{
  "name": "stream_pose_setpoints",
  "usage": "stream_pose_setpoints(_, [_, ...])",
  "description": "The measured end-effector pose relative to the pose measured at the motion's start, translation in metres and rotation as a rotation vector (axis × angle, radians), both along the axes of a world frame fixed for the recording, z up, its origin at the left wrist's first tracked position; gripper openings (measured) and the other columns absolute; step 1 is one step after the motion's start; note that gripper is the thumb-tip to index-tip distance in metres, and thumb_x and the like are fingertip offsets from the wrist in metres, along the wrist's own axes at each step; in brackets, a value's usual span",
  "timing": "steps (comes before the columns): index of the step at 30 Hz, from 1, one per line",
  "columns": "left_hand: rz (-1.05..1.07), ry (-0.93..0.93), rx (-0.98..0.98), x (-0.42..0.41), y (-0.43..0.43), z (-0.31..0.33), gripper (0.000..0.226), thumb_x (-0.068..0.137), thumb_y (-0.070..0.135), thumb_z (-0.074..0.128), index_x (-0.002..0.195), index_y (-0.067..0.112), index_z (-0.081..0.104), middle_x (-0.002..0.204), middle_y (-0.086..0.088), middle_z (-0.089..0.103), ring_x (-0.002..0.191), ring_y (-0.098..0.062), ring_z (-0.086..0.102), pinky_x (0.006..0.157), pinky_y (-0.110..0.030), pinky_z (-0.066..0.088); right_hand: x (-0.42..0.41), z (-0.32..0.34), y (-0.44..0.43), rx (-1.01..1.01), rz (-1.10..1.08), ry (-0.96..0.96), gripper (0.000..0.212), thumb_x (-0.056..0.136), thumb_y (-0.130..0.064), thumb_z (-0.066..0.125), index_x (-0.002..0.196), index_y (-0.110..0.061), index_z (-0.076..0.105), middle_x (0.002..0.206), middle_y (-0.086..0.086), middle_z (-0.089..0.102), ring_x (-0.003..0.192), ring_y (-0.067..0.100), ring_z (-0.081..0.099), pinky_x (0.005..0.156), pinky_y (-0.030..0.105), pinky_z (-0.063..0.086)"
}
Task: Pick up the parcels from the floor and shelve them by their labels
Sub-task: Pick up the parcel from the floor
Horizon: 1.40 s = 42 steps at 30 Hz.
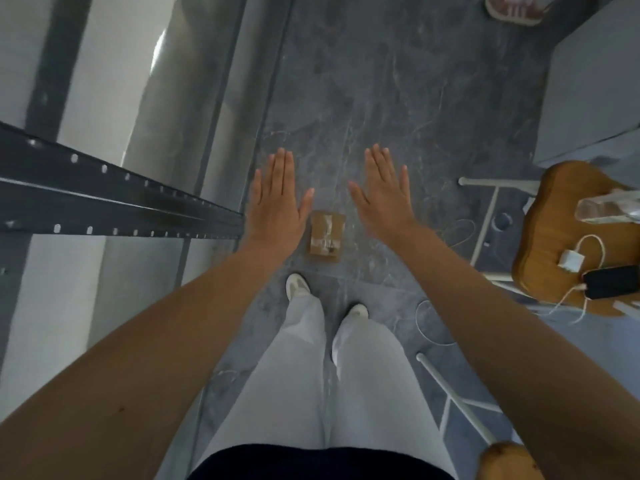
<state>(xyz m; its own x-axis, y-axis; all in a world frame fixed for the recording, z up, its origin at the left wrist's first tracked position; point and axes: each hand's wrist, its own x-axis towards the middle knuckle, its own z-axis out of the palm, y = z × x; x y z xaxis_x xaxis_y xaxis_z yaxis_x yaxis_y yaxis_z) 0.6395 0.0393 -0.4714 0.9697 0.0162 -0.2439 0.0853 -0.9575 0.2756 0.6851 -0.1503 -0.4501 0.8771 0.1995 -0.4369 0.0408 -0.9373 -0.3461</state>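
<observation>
Both arms stretch out, left hand (277, 199) and right hand (384, 194) spread flat (holding nothing) above a small brown parcel (326, 236) on the floor (398, 91).

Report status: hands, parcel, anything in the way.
Left hand and right hand open, empty, held out flat. Brown taped parcel on floor between them, ahead of the feet. Wooden stool off right; path clear.

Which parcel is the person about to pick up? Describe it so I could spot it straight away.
Start at the dark metal shelf rail on the left and follow it right to the grey marbled floor. There, just ahead of the white shoes, a small brown cardboard parcel lies flat, seen between the open left hand and right hand. It is the only brown taped box on the floor.
</observation>
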Motion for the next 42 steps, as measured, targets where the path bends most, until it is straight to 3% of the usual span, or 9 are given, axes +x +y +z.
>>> stream_pose_setpoints(12, [0.169,0.203,-0.065,-0.007,-0.014,-0.166,0.066,0.109,0.041,0.029,0.161,0.003,0.014,0.17,-0.015,0.015,0.158,-0.03,0.01,0.127,-0.042,0.001,0.007,-0.173,-0.007,0.039,0.046,0.168,0.06,0.108,-0.035,0.03,0.159,-0.008,0.015,0.169,0.007,0.01,0.157,0.02,0.002,0.125,0.046,-0.002])
stream_pose_setpoints(20, [0.563,0.361,-0.383,-0.004,-0.025,-0.298,0.058,0.11,0.037,0.031,0.156,0.002,0.032,0.161,-0.019,0.035,0.149,-0.031,0.033,0.123,-0.041,0.024,-0.002,-0.306,-0.008,0.172,-0.205,0.268,0.057,0.109,-0.035,0.029,0.157,-0.005,0.022,0.167,0.013,0.02,0.155,0.025,0.013,0.127,0.043,0.009])
stream_pose_setpoints(22, [0.682,0.42,-0.477,-0.004,-0.03,-0.324,0.052,0.11,0.035,0.029,0.151,0.005,0.041,0.151,-0.013,0.047,0.139,-0.025,0.045,0.115,-0.033,0.03,-0.01,-0.339,-0.009,0.209,-0.265,0.307,0.057,0.109,-0.035,0.031,0.156,-0.005,0.024,0.165,0.014,0.022,0.155,0.026,0.016,0.127,0.042,0.011])
stream_pose_setpoints(25, [0.827,0.498,-0.58,-0.005,-0.037,-0.36,0.034,0.112,0.033,0.025,0.111,0.027,0.058,0.107,0.01,0.055,0.096,-0.001,0.053,0.095,-0.023,0.03,-0.022,-0.384,-0.009,0.307,-0.441,0.397,0.056,0.108,-0.035,0.031,0.158,-0.012,0.021,0.166,0.011,0.021,0.154,0.024,0.018,0.124,0.036,0.014])
stream_pose_setpoints(27, [0.894,0.541,-0.64,-0.005,-0.041,-0.383,0.042,0.112,0.036,0.022,0.13,0.021,0.057,0.132,-0.001,0.058,0.122,-0.012,0.055,0.106,-0.029,0.032,-0.029,-0.408,-0.007,0.38,-0.613,0.458,0.058,0.108,-0.036,0.031,0.16,-0.016,0.016,0.167,0.008,0.018,0.154,0.021,0.017,0.123,0.033,0.014])
stream_pose_setpoints(28, [0.923,0.561,-0.655,-0.006,-0.043,-0.394,0.05,0.111,0.039,0.021,0.147,0.015,0.047,0.152,-0.008,0.048,0.14,-0.021,0.045,0.115,-0.032,0.028,-0.033,-0.419,-0.005,0.403,-0.7,0.482,0.06,0.108,-0.037,0.031,0.161,-0.015,0.013,0.168,0.007,0.016,0.155,0.021,0.017,0.124,0.034,0.014])
stream_pose_setpoints(30, [0.994,0.609,-0.681,-0.005,-0.046,-0.417,0.059,0.11,0.046,0.019,0.158,0.013,0.032,0.165,-0.009,0.031,0.151,-0.027,0.031,0.122,-0.037,0.021,-0.039,-0.44,-0.002,0.43,-0.836,0.512,0.063,0.108,-0.04,0.03,0.161,-0.013,0.009,0.168,0.008,0.016,0.155,0.023,0.018,0.126,0.037,0.016])
stream_pose_setpoints(36, [1.199,0.664,-0.86,-0.009,-0.054,-0.465,0.075,0.099,0.067,0.02,0.151,0.02,0.048,0.156,-0.011,0.048,0.142,-0.031,0.046,0.121,-0.05,0.033,-0.049,-0.47,0.004,0.478,-0.884,0.525,0.054,0.109,-0.039,0.022,0.154,-0.012,0.035,0.157,0.007,0.041,0.146,0.021,0.037,0.111,0.021,0.025])
stream_pose_setpoints(42, [1.24,0.676,-1.002,-0.038,-0.032,-0.506,0.118,0.051,0.09,0.034,0.146,0.022,0.054,0.147,-0.007,0.058,0.133,-0.028,0.056,0.117,-0.049,0.039,-0.047,-0.455,0.017,0.535,-0.941,0.508,0.055,0.108,-0.044,0.023,0.153,-0.017,0.038,0.159,0.005,0.04,0.147,0.023,0.036,0.122,0.036,0.027])
